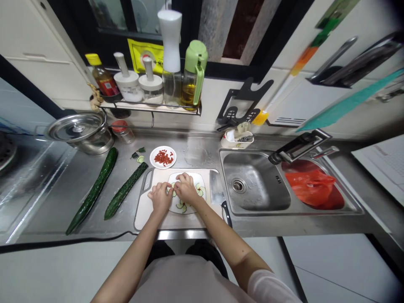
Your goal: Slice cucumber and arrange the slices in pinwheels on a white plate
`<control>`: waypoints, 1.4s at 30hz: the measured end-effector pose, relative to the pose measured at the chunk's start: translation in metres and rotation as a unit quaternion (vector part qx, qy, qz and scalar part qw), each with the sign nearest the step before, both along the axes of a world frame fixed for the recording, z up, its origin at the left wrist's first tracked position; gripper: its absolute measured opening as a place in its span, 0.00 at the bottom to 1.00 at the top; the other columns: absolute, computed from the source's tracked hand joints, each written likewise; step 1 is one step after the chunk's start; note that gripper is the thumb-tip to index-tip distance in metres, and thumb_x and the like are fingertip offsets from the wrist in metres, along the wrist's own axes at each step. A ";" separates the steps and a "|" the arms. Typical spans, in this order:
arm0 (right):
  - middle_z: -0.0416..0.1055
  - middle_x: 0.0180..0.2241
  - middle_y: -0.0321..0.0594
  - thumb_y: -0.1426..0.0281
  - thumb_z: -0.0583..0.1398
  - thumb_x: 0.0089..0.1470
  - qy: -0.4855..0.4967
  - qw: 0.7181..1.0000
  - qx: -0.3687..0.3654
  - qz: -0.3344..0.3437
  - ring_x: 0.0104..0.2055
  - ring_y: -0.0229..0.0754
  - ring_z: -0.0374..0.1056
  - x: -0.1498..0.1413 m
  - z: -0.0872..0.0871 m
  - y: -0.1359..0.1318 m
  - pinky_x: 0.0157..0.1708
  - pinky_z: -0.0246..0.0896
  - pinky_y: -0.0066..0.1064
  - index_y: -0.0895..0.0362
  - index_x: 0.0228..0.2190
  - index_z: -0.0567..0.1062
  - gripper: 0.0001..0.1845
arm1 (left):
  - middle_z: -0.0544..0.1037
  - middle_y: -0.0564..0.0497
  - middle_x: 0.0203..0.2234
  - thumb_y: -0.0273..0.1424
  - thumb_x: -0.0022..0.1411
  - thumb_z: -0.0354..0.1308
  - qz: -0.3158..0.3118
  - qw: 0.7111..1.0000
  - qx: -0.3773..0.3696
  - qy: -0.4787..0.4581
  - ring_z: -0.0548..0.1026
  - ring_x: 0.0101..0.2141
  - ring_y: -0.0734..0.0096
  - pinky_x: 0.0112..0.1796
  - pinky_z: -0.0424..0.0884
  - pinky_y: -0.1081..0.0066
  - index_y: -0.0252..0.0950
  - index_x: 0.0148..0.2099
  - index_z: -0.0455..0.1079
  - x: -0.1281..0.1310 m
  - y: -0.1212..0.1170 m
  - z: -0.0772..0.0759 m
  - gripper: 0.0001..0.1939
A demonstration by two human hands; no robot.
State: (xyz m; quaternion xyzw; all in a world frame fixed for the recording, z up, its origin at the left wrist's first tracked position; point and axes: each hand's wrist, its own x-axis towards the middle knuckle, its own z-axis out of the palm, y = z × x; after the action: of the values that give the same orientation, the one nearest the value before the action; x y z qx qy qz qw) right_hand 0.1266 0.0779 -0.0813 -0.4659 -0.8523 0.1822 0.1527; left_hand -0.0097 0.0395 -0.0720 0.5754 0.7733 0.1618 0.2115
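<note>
Both hands rest over a white plate (pixel 199 179) that sits on a pale cutting board (pixel 145 212). Cucumber slices (pixel 200 191) lie arranged on the plate. My left hand (pixel 160 197) has its fingers curled and pinched at the plate's left side, apparently on a slice. My right hand (pixel 186 188) is also curled, fingertips pressed down among the slices at the plate's middle. A cleaver (pixel 217 189) lies on the board's right edge, its dark handle pointing towards me.
A whole cucumber (pixel 94 189) and a halved one (pixel 125 190) lie left of the board. A small dish of red bits (pixel 163 157) stands behind it. Steel sink (pixel 255 185) at right, red bag (pixel 311 185) in the far basin, lidded pot (pixel 78 131) at left.
</note>
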 end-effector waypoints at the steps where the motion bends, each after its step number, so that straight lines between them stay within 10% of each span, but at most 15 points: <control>1: 0.62 0.50 0.46 0.70 0.57 0.56 0.002 1.000 -0.002 -0.002 0.55 0.50 0.48 0.000 0.002 0.000 0.52 0.46 0.44 0.56 0.31 0.77 0.08 | 0.74 0.46 0.39 0.36 0.61 0.54 0.002 1.000 0.000 -0.002 0.67 0.44 0.55 0.43 0.55 0.59 0.42 0.40 0.73 0.000 0.000 0.001 0.08; 9: 0.63 0.48 0.42 0.69 0.58 0.56 0.048 0.995 -0.004 -0.089 0.54 0.49 0.49 0.010 0.019 -0.004 0.53 0.45 0.44 0.54 0.31 0.75 0.06 | 0.75 0.47 0.38 0.36 0.61 0.55 0.044 0.998 0.045 -0.021 0.68 0.44 0.56 0.43 0.55 0.60 0.42 0.39 0.73 -0.012 -0.001 0.006 0.08; 25: 0.63 0.47 0.43 0.70 0.59 0.55 0.039 0.994 -0.019 -0.099 0.53 0.50 0.49 -0.009 -0.001 -0.011 0.51 0.46 0.44 0.56 0.28 0.75 0.06 | 0.74 0.47 0.38 0.35 0.59 0.57 0.019 0.999 0.025 0.001 0.68 0.44 0.56 0.43 0.56 0.61 0.42 0.39 0.73 -0.003 0.001 0.001 0.07; 33: 0.64 0.46 0.42 0.69 0.57 0.56 0.092 0.977 0.011 -0.190 0.52 0.49 0.51 0.025 0.034 -0.011 0.52 0.46 0.43 0.54 0.30 0.75 0.06 | 0.75 0.47 0.39 0.36 0.60 0.56 0.052 0.996 0.063 -0.026 0.68 0.44 0.57 0.44 0.56 0.60 0.42 0.40 0.73 -0.018 -0.006 0.007 0.08; 42: 0.65 0.44 0.43 0.70 0.59 0.55 0.025 0.991 -0.036 -0.124 0.51 0.50 0.53 0.046 0.024 -0.070 0.50 0.49 0.43 0.54 0.32 0.77 0.05 | 0.74 0.47 0.40 0.41 0.59 0.59 -0.105 0.994 0.033 -0.005 0.66 0.45 0.57 0.44 0.54 0.60 0.45 0.40 0.76 -0.001 -0.047 0.018 0.10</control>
State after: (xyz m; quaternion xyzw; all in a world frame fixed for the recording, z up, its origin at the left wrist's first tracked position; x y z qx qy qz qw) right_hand 0.1730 0.0075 -0.0574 -0.5681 -0.7769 0.2044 0.1785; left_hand -0.0102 -0.0074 -0.0539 0.6596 0.7015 0.1671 0.2120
